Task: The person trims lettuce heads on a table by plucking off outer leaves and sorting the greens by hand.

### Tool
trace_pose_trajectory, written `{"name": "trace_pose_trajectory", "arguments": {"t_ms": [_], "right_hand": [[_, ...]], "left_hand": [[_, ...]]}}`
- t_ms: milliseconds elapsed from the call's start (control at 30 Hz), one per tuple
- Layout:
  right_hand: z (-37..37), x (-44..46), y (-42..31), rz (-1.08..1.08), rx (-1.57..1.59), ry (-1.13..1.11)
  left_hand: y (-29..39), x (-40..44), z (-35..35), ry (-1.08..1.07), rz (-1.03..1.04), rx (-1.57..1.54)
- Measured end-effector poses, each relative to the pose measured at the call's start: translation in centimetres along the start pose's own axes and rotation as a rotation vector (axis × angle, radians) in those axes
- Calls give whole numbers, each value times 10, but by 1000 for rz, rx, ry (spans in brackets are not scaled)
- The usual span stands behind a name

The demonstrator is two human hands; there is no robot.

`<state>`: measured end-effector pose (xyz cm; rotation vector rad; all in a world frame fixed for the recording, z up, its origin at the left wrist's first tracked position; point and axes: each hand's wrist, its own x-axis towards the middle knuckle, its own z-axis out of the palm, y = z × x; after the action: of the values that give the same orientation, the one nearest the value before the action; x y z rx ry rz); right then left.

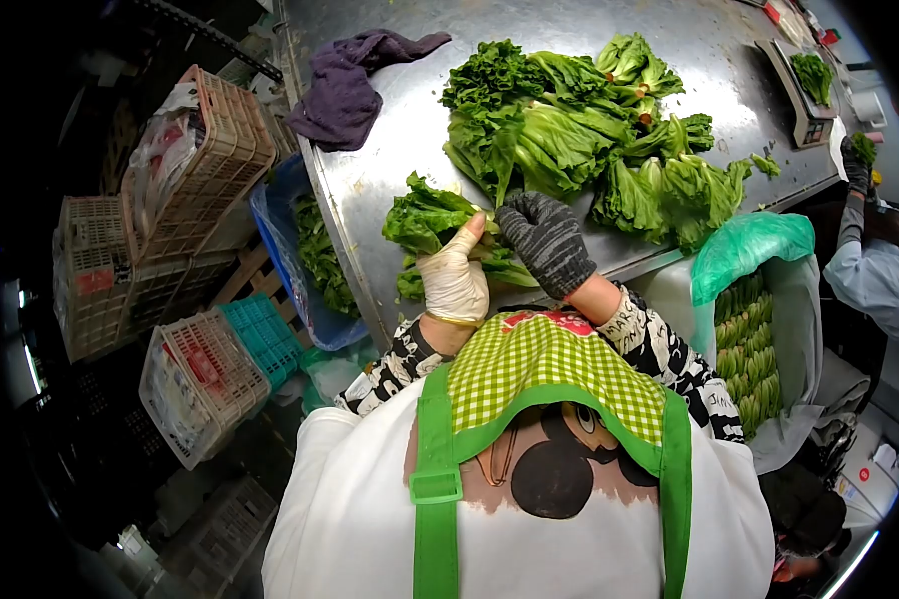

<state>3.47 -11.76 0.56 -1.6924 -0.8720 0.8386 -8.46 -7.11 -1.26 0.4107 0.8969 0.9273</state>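
My left hand (453,278), in a whitish glove, is closed around a small head of green lettuce (418,222) at the near edge of the metal table. Its thumb lies across the pale stem end. Right beside it, my right hand (547,240), in a dark grey knit glove, has its fingers curled together. A lettuce leaf (504,160) runs down to these fingertips, which appear to pinch its stem; the glove partly hides the grip. Just beyond both hands, a pile of loose lettuce heads (567,145) covers the middle of the table.
A purple cloth (345,88) lies at the table's (395,110) left corner. Below stands a blue lined bin (282,240) of leaves, near stacked crates (205,160). At right are a green-lined container (754,245) of packed lettuce, a scale (797,95) and another person's gloved hand (855,165).
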Motion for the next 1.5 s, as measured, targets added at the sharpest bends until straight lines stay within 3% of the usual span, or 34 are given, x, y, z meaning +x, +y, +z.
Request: {"name": "trace_pose_trajectory", "arguments": {"t_ms": [133, 233, 267, 367, 467, 533, 667, 767, 833, 933, 967, 1033, 1100, 1133, 1200, 1233, 1267, 1333, 1433, 1500], "right_hand": [[-6, 7, 23, 294, 377, 18], [-9, 0, 20, 219, 142, -154], [-11, 1, 30, 35, -206, -291], [-12, -14, 29, -115, -329, -134], [-31, -12, -8, 31, -47, -189], [-39, -14, -34, 33, 101, -252], [-29, -16, -9, -27, 485, -322], [-49, -17, -22, 123, 456, -287], [-60, -19, -25, 7, 383, -159], [-86, -11, -29, -59, 240, -80], [-99, -7, -22, 40, 477, -111], [-145, 3, -13, -210, -98, -8], [-194, 24, 13, -482, -455, 141], [-222, 33, 28, -435, -644, 224], [-281, 53, 63, -263, -594, 334], [-311, 65, 85, -151, -354, 359], [-353, 84, 140, -116, -415, 426], [-403, 108, 178, 80, -239, 556], [-418, 117, 143, 356, 480, 776], [-435, 129, 156, 378, 405, 771]], "left_hand": [[11, -1, 1, -1, 32, -62], [30, -2, -2, -137, -149, -220], [32, -1, -1, -177, -159, -245], [33, 2, 6, -272, -201, -326], [34, 3, 9, -296, -279, -425], [32, -1, 18, -364, -245, -342], [23, -8, 38, -468, -282, -160], [22, -8, 50, -509, -337, -57], [19, -4, 53, -496, -412, -22], [16, -12, 76, -607, -281, 134], [15, -11, 84, -646, -237, 185], [9, -4, 92, -707, -204, 205], [11, -4, 97, -702, -283, 163], [9, -1, 94, -705, -294, 170], [5, 0, 84, -708, -282, 202], [3, 0, 80, -691, -292, 199], [0, -1, 81, -662, -300, 196], [-6, -2, 78, -614, -317, 200], [-12, 1, 80, -577, -348, 200], [-11, -5, 80, -559, -354, 206]]}}
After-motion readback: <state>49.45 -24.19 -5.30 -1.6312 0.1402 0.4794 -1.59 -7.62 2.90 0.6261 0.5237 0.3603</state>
